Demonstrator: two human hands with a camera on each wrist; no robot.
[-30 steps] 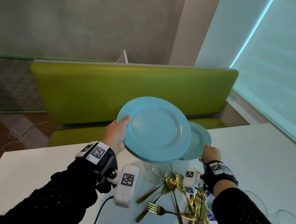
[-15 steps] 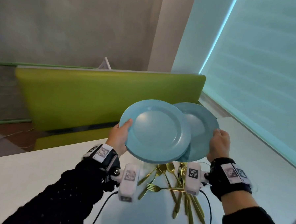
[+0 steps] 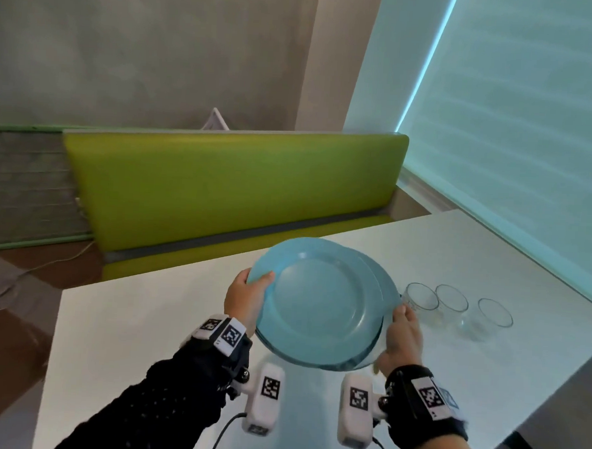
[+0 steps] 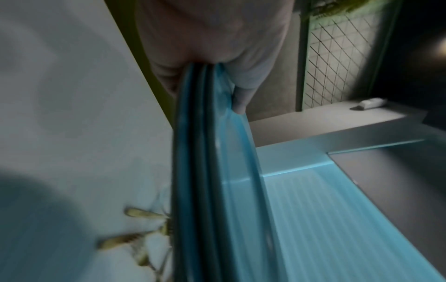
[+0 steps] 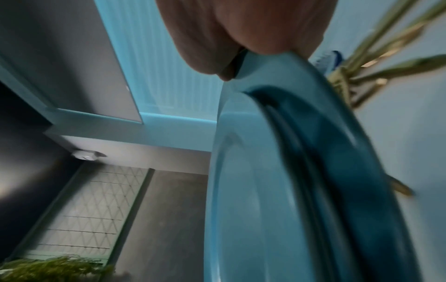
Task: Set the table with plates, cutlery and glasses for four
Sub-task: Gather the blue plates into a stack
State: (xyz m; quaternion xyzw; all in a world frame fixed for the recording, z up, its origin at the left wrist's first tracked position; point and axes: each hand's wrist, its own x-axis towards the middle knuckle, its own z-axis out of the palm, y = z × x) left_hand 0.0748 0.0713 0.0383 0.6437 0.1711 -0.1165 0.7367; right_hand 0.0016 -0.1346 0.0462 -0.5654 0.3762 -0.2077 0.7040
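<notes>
Holding a stack of blue plates (image 3: 321,304) up off the white bench (image 3: 138,322), one hand on each side. Left hand (image 3: 246,299) on the left rim, thumb on top and fingers (image 4: 241,103) curled under, pinching the stack tight. Right hand (image 3: 402,333) on the right rim, fingers (image 5: 205,43) curled around the edge of the plates. Both hands full, no fingers spread wide. Several plate edges seen close together from the left wrist, but too blurry to count. Stack tipped a little, with the near edge lower than the far edge.

Under the plates, below the fingers, gold cutlery (image 5: 386,49) lying loose on the bench, blurry in both wrist views and hidden by the plates from the head.

Just past the right fingers, off to the right, three clear glasses (image 3: 453,306) standing upright in a row on the bench, near each other, the closest one right beside the plate rim.

Farther out beyond the fingers, a green seat (image 3: 227,193) along the far side of the bench. Behind that, a grey wall (image 3: 142,51), and on the right a pale window blind (image 3: 515,133).
</notes>
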